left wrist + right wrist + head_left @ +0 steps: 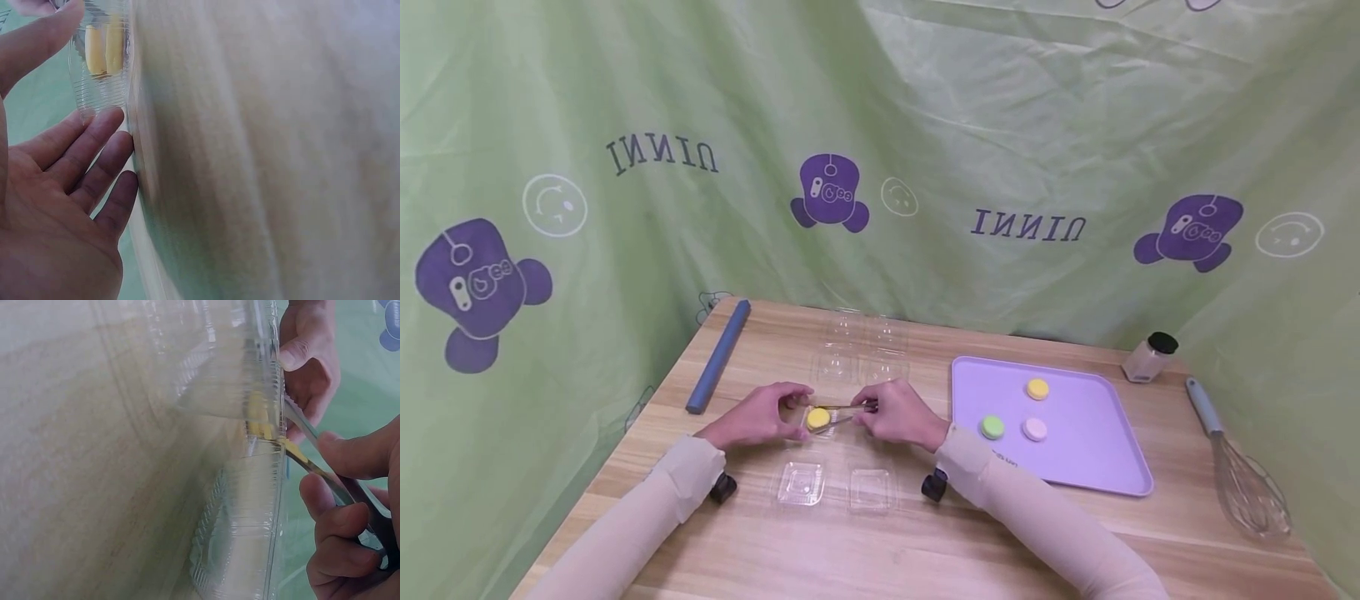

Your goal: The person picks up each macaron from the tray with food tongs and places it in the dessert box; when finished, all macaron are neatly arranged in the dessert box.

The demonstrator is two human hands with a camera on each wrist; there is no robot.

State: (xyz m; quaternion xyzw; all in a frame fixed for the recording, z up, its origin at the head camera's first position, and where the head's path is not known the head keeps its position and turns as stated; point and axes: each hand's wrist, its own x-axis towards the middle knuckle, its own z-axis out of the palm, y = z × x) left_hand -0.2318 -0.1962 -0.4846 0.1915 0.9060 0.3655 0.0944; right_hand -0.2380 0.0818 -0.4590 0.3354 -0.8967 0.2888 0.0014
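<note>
My left hand holds a small clear plastic box between its thumb and fingers, the other fingers fairly straight in the left wrist view. A yellow macaron sits in that box. My right hand grips a pair of metal tongs, fingers curled round the handles. Their two arms point left and straddle the macaron, tips right at its sides. In the right wrist view, clear plastic partly covers the macaron.
Two clear boxes stand nearer me, with clear lids behind the hands. A purple tray at right bears a yellow macaron, a green one and a pink one. Around lie a blue rod, jar and whisk.
</note>
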